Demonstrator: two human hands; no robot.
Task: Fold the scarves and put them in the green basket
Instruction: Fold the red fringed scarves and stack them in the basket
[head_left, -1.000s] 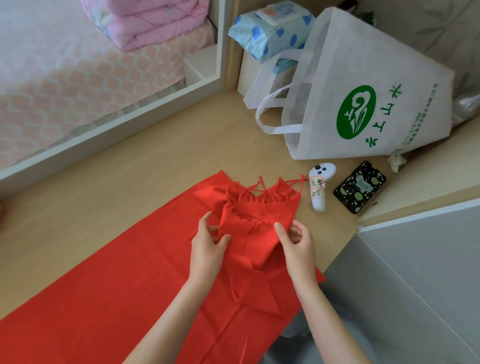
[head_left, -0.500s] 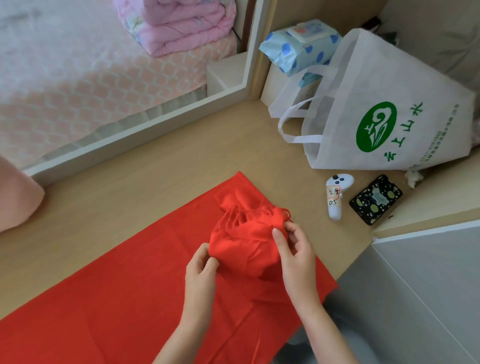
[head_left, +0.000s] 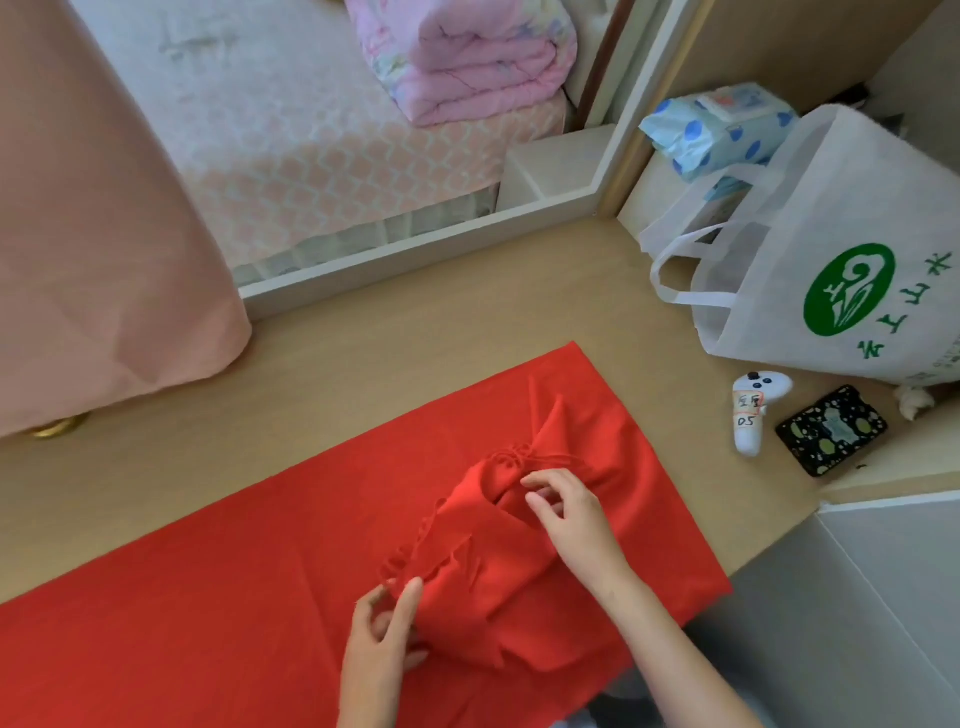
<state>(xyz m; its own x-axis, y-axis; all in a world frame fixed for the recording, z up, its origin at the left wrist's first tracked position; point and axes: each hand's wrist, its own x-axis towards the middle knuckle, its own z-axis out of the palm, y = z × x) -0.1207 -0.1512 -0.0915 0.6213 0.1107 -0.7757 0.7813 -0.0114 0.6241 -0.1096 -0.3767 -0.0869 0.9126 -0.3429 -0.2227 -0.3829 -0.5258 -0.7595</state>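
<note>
Head view: a bunched red scarf (head_left: 493, 587) lies on a red cloth (head_left: 208, 597) spread across the wooden counter (head_left: 363, 374), near its right end. The left hand (head_left: 382, 644) pinches the scarf's fringed lower-left corner between thumb and fingers (head_left: 410, 597). The right hand (head_left: 571, 519) rests on the upper fold, fingers curled into the fabric. Well apart, to the right: a white controller (head_left: 750, 415), a dark phone (head_left: 831, 428) and a white tote bag (head_left: 841, 249).

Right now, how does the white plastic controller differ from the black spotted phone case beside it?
The white plastic controller is rounded and elongated, with a handwritten label; the black spotted phone case is flat and rectangular, without one. Both lie on the wooden surface.
</note>
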